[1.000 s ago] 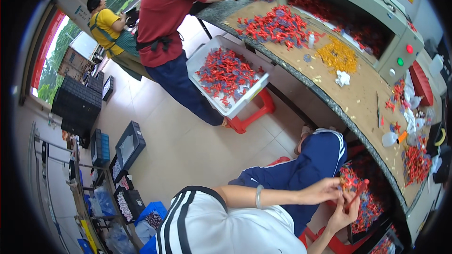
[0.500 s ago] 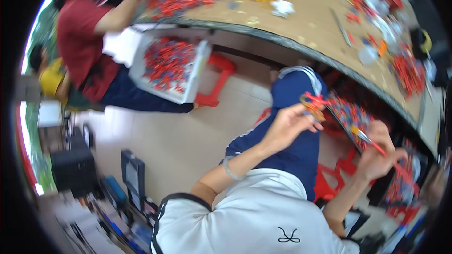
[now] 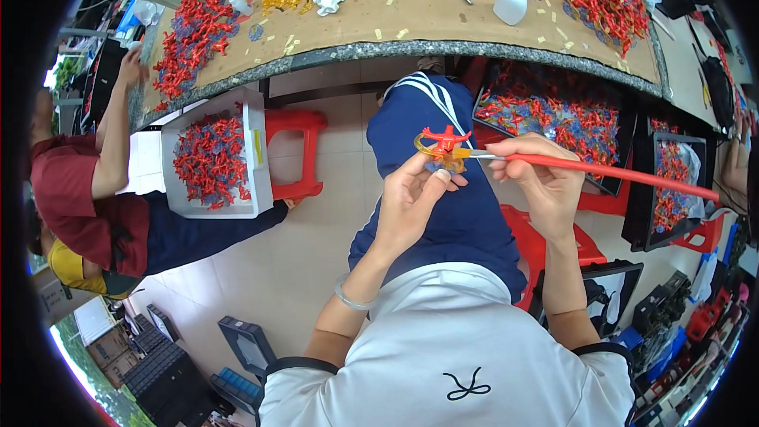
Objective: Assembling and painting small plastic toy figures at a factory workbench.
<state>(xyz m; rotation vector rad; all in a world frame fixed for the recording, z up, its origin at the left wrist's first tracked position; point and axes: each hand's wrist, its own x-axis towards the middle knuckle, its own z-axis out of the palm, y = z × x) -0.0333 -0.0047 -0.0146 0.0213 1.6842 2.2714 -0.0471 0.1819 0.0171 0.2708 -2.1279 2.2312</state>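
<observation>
My left hand (image 3: 411, 202) pinches a small plastic piece (image 3: 443, 149), red on top with a yellow and bluish part beneath, held up above my lap. My right hand (image 3: 541, 182) grips a long red-handled paintbrush (image 3: 609, 170); its tip touches the yellow part of the piece. Both hands meet over my dark blue trousers (image 3: 451, 213). A bracelet sits on my left wrist.
A curved brown worktable (image 3: 395, 8) carries piles of red and yellow plastic parts, a white bottle (image 3: 511, 4) and rags. Black trays of red parts (image 3: 553, 115) lie right of my knees. A white tray (image 3: 212, 160) rests on a red stool. A person in a red shirt (image 3: 79, 190) works at left.
The view has swung so the table lies across the top. My hands have come closer together, and the brush tip now touches the piece.
</observation>
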